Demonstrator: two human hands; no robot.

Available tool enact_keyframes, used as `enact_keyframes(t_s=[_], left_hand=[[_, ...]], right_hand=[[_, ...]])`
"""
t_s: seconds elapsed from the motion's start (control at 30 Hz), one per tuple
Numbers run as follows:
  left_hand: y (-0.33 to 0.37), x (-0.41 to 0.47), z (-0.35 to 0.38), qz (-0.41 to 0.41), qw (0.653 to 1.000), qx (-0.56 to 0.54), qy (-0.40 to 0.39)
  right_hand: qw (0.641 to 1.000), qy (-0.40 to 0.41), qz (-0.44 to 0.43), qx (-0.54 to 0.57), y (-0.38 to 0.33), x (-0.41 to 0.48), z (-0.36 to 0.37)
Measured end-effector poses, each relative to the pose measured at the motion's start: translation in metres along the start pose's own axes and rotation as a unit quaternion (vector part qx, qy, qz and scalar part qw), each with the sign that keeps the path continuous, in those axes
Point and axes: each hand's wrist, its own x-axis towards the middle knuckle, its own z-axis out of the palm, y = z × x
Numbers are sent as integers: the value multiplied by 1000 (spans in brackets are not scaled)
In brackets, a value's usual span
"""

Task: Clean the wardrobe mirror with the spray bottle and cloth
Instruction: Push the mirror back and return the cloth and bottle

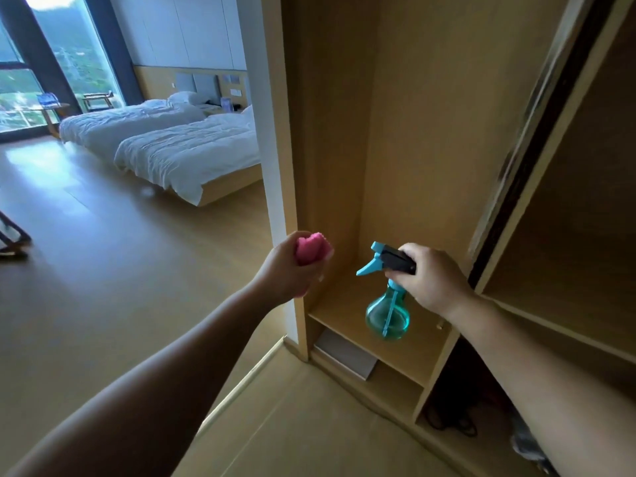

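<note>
My left hand (285,270) grips a bunched pink cloth (311,248) in front of the wardrobe's left side panel. My right hand (430,278) holds a teal spray bottle (387,315) by its neck and black head, nozzle pointing left, over a shelf in the open wooden wardrobe (430,132). A dark sliding door edge (526,160) runs diagonally at the right; I cannot tell whether it carries the mirror. No mirror surface shows plainly.
A white box (344,356) lies under the low shelf. Dark items sit in the bottom right compartment (454,414). To the left, wooden floor leads to two white beds (186,149), a small table and chair by large windows.
</note>
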Motion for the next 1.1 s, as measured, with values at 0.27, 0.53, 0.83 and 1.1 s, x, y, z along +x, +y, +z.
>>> enact_keyframes(t_s=[0.27,0.53,0.83,1.1], left_hand=[[-34,94,10,-4,998,7,-68],[-73,173,12,-22,993,-18,-113],[-159,251,25,-11,975,-33,-221],[-279,263,58,6,956,9,-292]], right_hand=[[997,10,78,-19,41,68,33],[987,2,157,-21,65,119,66],[962,25,271,13,73,140,141],[942,30,333,-16,112,128,239]])
